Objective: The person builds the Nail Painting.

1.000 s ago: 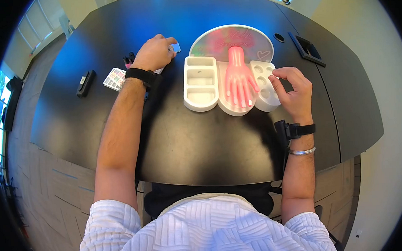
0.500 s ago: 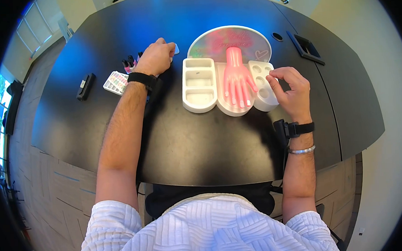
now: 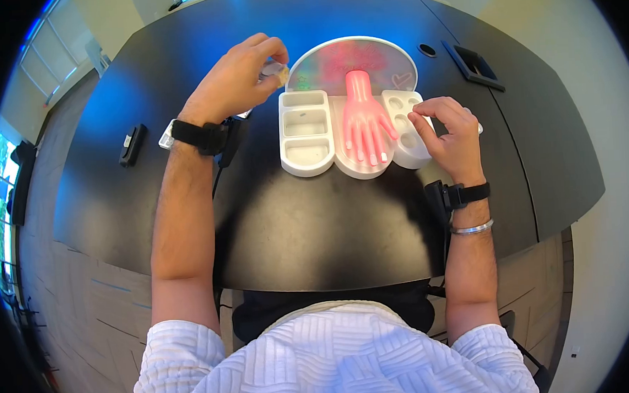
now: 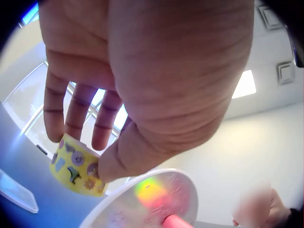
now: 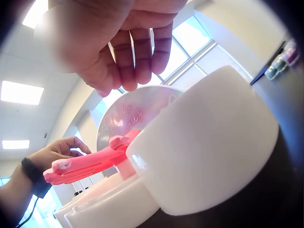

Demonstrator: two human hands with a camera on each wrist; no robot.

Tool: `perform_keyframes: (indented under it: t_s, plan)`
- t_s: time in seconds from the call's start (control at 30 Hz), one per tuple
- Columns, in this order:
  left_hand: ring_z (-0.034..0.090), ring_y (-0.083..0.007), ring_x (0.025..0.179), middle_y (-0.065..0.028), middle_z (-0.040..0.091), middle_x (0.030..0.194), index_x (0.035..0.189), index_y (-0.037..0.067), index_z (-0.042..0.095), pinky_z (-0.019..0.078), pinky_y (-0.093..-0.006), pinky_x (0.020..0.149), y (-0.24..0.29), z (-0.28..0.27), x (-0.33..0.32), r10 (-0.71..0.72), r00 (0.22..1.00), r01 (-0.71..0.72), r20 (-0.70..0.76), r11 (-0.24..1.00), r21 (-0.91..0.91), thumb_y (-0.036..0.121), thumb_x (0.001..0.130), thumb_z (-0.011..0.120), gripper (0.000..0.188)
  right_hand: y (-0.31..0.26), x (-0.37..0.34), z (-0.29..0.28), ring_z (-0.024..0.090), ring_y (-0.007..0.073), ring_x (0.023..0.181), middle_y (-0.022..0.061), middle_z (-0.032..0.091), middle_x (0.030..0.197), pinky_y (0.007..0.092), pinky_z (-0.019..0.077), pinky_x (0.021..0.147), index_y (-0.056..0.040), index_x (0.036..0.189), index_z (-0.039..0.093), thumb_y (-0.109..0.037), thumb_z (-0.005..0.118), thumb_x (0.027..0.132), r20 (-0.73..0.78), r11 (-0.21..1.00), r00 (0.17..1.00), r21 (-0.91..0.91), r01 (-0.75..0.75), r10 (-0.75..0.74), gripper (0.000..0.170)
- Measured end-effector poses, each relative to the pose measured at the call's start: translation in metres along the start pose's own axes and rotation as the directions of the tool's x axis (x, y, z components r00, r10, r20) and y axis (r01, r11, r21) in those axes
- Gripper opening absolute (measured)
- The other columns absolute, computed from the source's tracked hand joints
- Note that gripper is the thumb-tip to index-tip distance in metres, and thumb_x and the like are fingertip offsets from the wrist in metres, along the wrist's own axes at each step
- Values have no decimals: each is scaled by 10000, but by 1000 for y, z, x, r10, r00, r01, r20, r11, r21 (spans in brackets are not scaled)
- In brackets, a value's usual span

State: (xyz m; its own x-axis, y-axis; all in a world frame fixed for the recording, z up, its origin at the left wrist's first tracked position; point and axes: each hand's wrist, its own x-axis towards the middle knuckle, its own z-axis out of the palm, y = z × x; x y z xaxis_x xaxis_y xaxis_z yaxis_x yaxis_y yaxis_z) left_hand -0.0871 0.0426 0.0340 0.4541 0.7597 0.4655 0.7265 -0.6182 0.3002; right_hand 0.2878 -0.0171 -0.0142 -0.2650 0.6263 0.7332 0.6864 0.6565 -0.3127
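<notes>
My left hand (image 3: 234, 80) is raised over the table, left of the white stand's round back panel (image 3: 314, 61). Between thumb and fingers it pinches a small yellow roll (image 4: 76, 166) with cartoon-like pictures. My right hand (image 3: 452, 134) hovers at the right-hand tray (image 3: 403, 101) with round wells; its fingers are loosely bent, and the right wrist view shows nothing in them. A pink model hand (image 3: 367, 119) with white nails lies along the middle of the stand. To its left is a white tray (image 3: 329, 135) with three compartments.
A black oblong object (image 3: 133, 145) lies at the table's left. A white case (image 3: 167, 136) shows partly behind my left wrist. Small coloured bottles (image 5: 280, 64) stand at the right in the right wrist view. A black frame-like insert (image 3: 475, 67) is at the far right.
My left hand has lifted off the far table area with the yellow roll now showing in its fingers, and has come nearer the stand. My right hand stays almost in place.
</notes>
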Motion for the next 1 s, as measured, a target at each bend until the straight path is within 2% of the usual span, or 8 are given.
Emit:
perform_keyframes:
  t_s: [0.03, 0.1, 0.13, 0.23, 0.33, 0.37, 0.57, 1.0]
  plan:
    - [683, -322, 1009, -119, 667, 1081, 1128, 45, 678, 569, -430, 884, 6, -2, -1, 1, 1000, -1, 2, 1000, 0, 109, 947, 756, 207, 0, 0, 0, 735, 271, 883, 79, 787, 924, 381, 575, 770, -30, 930, 782, -126, 856, 916, -1, 1000, 1000, 0, -2, 2, 122]
    - [679, -278, 968, -108, 663, 1045, 1126, 50, 682, 573, -404, 852, 17, -3, -1, 100, 990, -85, 98, 986, -146, 141, 953, 774, 217, 1, 0, 0, 736, 270, 883, 79, 788, 924, 381, 575, 767, -28, 930, 784, -123, 857, 914, 2, 1000, 1000, -3, 0, 0, 121]
    - [679, -278, 968, -108, 663, 1045, 1126, 50, 682, 573, -404, 852, 19, 0, 0, 100, 990, -85, 97, 986, -146, 141, 953, 774, 217, 1, 0, 0, 736, 270, 883, 79, 788, 924, 381, 575, 767, -28, 930, 784, -123, 857, 914, 2, 1000, 1000, -3, 2, -2, 121]
    - [700, -291, 994, -112, 679, 1065, 1129, 47, 677, 587, -411, 832, 19, 16, 2, 252, 956, -230, 152, 962, -145, 127, 918, 781, 249, 1, 0, 0, 737, 270, 881, 79, 790, 925, 380, 576, 768, -26, 930, 786, -126, 858, 915, 1, 1000, 1000, -15, 18, -18, 124]
    - [709, -309, 1025, -119, 688, 1115, 1158, 51, 671, 592, -425, 824, 20, 32, 1, 250, 939, -228, 237, 967, -117, 91, 896, 760, 279, 1, 0, 0, 740, 272, 885, 80, 791, 926, 379, 579, 776, -25, 931, 788, -128, 859, 915, -6, 1000, 1000, -8, 15, -15, 126]
    - [722, -338, 1005, -129, 691, 1156, 1187, 54, 667, 592, -442, 826, 22, 35, 0, 241, 935, -219, 261, 969, -111, 73, 882, 742, 314, 1, 0, 0, 742, 272, 889, 81, 791, 927, 379, 581, 782, -25, 932, 787, -128, 859, 916, -9, 1000, 1000, -4, 12, -13, 127]
    - [732, -372, 911, -135, 690, 1149, 1190, 47, 668, 582, -468, 835, 29, 43, 0, 189, 917, -158, 350, 981, -114, 68, 874, 732, 324, 1, 0, 0, 745, 274, 895, 80, 792, 930, 381, 586, 792, -25, 933, 787, -127, 859, 918, -7, 1000, 1000, 3, 8, -8, 126]
    - [720, -373, 960, -139, 685, 1121, 1164, 38, 670, 569, -480, 821, 29, 46, -1, 226, 918, -212, 326, 974, -79, 55, 865, 716, 303, 0, -1, 0, 750, 269, 902, 81, 796, 935, 379, 588, 799, -24, 936, 789, -127, 861, 917, 0, 1000, 1000, 5, 8, -8, 127]
